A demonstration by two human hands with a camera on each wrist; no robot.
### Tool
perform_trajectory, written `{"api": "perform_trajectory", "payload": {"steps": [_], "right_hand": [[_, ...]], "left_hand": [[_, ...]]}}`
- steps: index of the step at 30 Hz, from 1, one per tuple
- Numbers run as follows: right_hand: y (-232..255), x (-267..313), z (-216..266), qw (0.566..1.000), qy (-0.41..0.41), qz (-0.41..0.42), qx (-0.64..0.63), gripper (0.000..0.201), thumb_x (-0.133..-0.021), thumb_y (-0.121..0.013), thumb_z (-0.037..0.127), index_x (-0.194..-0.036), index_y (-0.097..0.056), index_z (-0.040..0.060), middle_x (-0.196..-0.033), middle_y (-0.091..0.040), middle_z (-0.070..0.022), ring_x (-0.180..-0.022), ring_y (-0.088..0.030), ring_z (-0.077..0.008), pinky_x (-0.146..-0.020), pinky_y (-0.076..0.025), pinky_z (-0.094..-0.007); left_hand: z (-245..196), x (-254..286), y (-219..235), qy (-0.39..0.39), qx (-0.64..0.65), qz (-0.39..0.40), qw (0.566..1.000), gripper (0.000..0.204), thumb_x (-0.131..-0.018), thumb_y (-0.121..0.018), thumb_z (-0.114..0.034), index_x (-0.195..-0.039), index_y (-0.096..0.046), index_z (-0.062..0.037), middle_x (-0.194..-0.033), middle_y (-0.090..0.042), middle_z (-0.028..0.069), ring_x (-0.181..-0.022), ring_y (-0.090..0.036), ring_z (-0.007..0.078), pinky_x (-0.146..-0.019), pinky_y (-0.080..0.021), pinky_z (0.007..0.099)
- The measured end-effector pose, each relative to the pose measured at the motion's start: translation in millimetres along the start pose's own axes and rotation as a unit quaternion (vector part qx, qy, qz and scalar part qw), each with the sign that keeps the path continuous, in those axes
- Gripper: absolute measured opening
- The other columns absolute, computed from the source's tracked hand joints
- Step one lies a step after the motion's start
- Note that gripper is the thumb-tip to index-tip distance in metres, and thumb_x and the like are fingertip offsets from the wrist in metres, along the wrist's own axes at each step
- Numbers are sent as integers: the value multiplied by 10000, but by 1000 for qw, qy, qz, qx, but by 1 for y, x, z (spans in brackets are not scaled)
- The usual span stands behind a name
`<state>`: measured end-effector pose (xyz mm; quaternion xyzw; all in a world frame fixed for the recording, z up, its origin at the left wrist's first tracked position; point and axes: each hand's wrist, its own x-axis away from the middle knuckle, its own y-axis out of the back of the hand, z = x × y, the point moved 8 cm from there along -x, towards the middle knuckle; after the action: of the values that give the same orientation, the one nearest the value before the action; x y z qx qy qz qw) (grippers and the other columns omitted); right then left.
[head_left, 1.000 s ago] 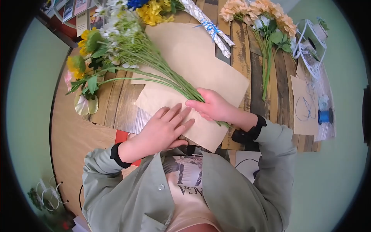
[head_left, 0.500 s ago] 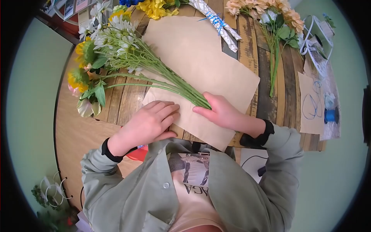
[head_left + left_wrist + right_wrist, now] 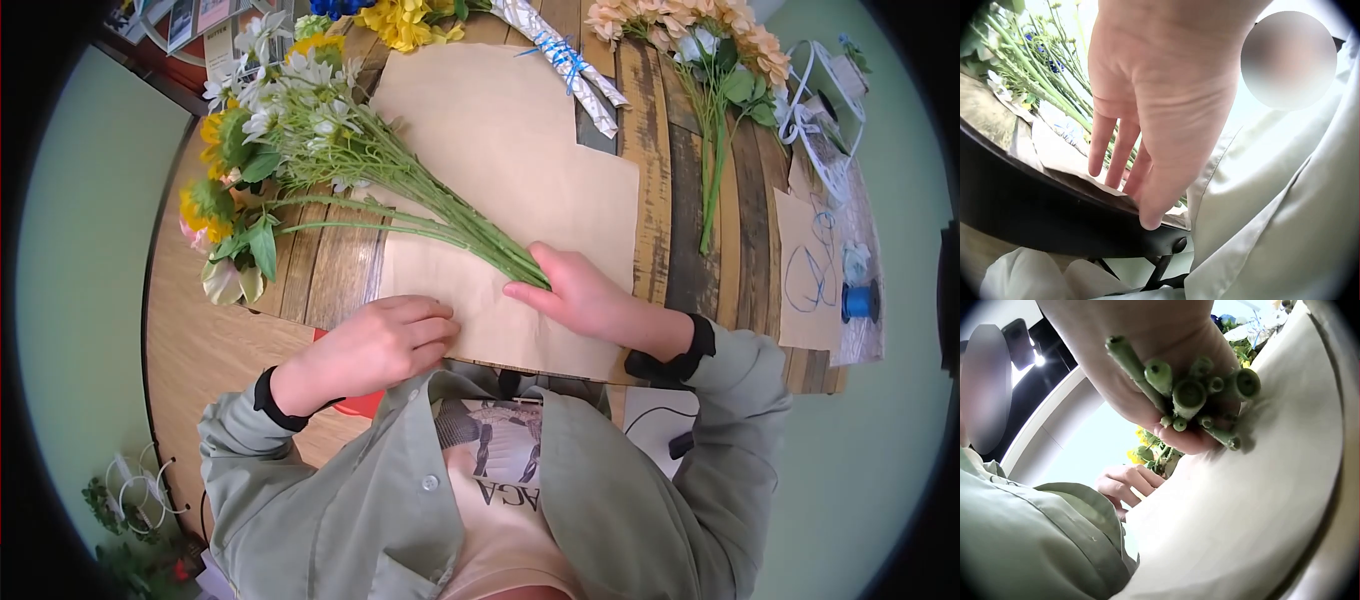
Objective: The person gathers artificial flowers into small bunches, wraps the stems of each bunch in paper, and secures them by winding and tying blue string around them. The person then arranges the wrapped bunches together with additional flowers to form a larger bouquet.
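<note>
My right hand (image 3: 590,298) grips a bunch of artificial flowers by the lower stems (image 3: 440,205). White daisy-like blooms (image 3: 310,105) and yellow sunflowers (image 3: 215,165) spread to the upper left. In the right wrist view, several cut stem ends (image 3: 1189,397) stick out past the curled fingers. Beneath the bunch lies a sheet of brown wrapping paper (image 3: 490,110) on the wooden table. At its near left edge is my left hand (image 3: 378,343), fingertips on the paper. The left wrist view shows its fingers (image 3: 1125,153) nearly straight, with the thumb lower at the table's edge.
A foil-wrapped bouquet (image 3: 555,50) tied with blue ribbon lies at the back. Peach flowers (image 3: 735,45) lie to its right. At the right edge are a blue ribbon spool (image 3: 860,300), a smaller paper piece (image 3: 800,270) and a white wire stand (image 3: 825,120).
The wrapping paper has turned so its near edge now runs along the table's edge. My left hand moved left and slightly nearer my body. My right hand keeps holding the stems.
</note>
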<state>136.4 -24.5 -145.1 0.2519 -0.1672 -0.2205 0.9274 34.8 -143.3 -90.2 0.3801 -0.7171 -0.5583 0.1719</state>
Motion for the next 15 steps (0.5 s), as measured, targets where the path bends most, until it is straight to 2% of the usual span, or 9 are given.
{"api": "perform_trajectory", "payload": {"steps": [2,8,11,15], "right_hand": [[-1,2,1,1000,2,-3,5,374,-885,-605,305,-870,-455,-37,-745,-548,-224,-686,-557,-366,-627,-436,-406],[-4,9,7,998,23,-30,48,366,-892,-591,296,-894,-432,-33,-753,-554,-230,-705,-565,-394,-628,-445,-435],[-5,12,7,997,34,-42,59,363,-891,-592,292,-889,-420,-27,-742,-553,-226,-683,-565,-395,-607,-445,-439],[-6,13,5,996,46,-49,59,380,-892,-590,313,-878,-418,-26,-721,-547,-223,-655,-562,-391,-585,-444,-435]], "left_hand": [[-1,-1,0,-10,9,16,1000,229,-631,-661,-99,-825,-578,-8,-994,-614,86,-998,-590,282,-868,-502,376],[-1,-6,6,-33,-118,9,992,194,-660,-605,-107,-818,-554,-6,-959,-609,101,-957,-598,269,-928,-487,380],[-1,-11,7,-41,-165,40,985,210,-660,-588,-112,-844,-555,-18,-928,-599,103,-929,-600,250,-911,-488,387],[-1,-20,24,-26,-199,-38,979,228,-649,-589,-116,-857,-557,-27,-933,-582,102,-924,-590,249,-892,-483,391]]}}
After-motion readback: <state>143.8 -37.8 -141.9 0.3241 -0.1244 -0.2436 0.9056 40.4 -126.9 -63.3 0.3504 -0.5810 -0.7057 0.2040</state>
